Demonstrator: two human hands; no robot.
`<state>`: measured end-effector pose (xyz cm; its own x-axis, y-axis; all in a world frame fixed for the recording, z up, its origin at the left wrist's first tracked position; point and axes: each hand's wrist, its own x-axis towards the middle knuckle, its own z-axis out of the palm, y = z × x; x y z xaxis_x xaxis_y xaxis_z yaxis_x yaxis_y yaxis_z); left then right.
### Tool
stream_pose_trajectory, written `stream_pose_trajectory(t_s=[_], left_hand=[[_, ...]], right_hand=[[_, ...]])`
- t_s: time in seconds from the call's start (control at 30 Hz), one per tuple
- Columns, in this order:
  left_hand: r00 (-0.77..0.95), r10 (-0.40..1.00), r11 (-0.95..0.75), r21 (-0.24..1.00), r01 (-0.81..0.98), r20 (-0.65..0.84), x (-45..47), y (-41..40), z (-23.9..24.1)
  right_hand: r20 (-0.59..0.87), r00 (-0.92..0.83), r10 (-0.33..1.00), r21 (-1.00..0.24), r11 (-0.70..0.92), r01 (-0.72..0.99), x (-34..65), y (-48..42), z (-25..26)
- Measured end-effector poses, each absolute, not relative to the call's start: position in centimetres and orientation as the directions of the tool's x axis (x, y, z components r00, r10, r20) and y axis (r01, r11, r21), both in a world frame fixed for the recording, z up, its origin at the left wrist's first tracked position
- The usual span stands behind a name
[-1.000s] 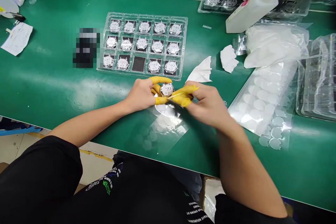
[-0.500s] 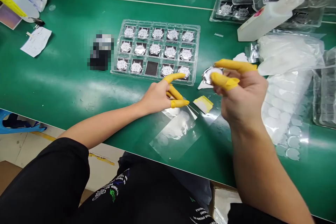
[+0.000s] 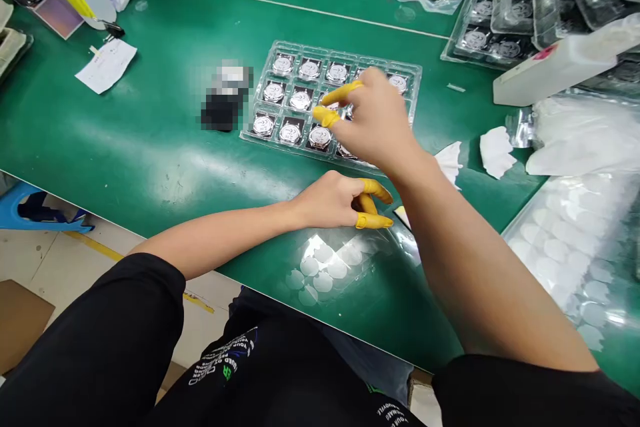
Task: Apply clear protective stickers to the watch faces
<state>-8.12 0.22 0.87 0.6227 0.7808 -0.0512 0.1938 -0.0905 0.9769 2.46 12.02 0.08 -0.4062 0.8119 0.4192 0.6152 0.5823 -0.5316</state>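
Observation:
My right hand, in yellow finger cots, is above a clear plastic tray. Its thumb and forefinger are apart, with nothing between them. Rows of silver watch cases with white round faces sit in the tray's compartments; my hand hides some of them. A watch case lies in the front row, just below my fingertips. Closer to the table edge, my left hand rests with its cot-covered fingers bent and spread. A clear sheet of round film stickers lies beneath and in front of it.
On the right are crumpled white tissues, a white plastic bottle, a bag of stickers and stacked trays. A paper slip lies at left. A blurred dark object stands beside the tray.
My right hand has moved left over the tray and let go of the watch case. The formerly bare front-row compartment now holds one. My left hand stays near the sticker sheet; the view has shifted.

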Motion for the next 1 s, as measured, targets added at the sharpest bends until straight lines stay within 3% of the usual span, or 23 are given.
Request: stream_pose_trajectory(t_s=[0.13, 0.3, 0.4, 0.53, 0.67, 0.8, 1.0], left_hand=[[0.595, 0.804, -0.168, 0.953, 0.251, -0.015, -8.1, 0.4, 0.7], [0.585, 0.811, -0.197, 0.945, 0.263, 0.006, -8.1, 0.6, 0.7], [0.599, 0.8, -0.228, 0.935, 0.271, 0.021, -8.2, 0.5, 0.7], [0.562, 0.827, -0.212, 0.94, 0.267, 0.027, -8.1, 0.4, 0.6], [0.501, 0.866, -0.09, 0.982, 0.169, -0.007, -8.0, 0.2, 0.5], [0.482, 0.876, -0.037, 0.992, 0.125, -0.028, -7.9, 0.0, 0.4], [0.448, 0.893, -0.004, 0.996, 0.091, -0.037, -7.9, 0.2, 0.1]], right_hand=[[0.326, -0.557, 0.764, -0.473, 0.641, 0.604, -0.6, 13.3, -1.2], [0.232, -0.579, 0.782, -0.504, 0.606, 0.615, -2.6, 13.1, -1.0], [0.187, -0.517, 0.835, -0.586, 0.517, 0.624, -1.9, 11.4, 1.1], [0.255, -0.265, 0.93, -0.796, 0.357, 0.489, 3.1, 6.8, 3.6], [0.074, -0.153, 0.985, -0.963, 0.111, 0.247, 9.8, 2.0, 3.4], [-0.113, -0.237, 0.965, -0.983, -0.074, 0.167, 12.0, 0.0, 2.0], [-0.146, -0.272, 0.951, -0.986, -0.118, 0.116, 11.3, -0.1, 1.8]])
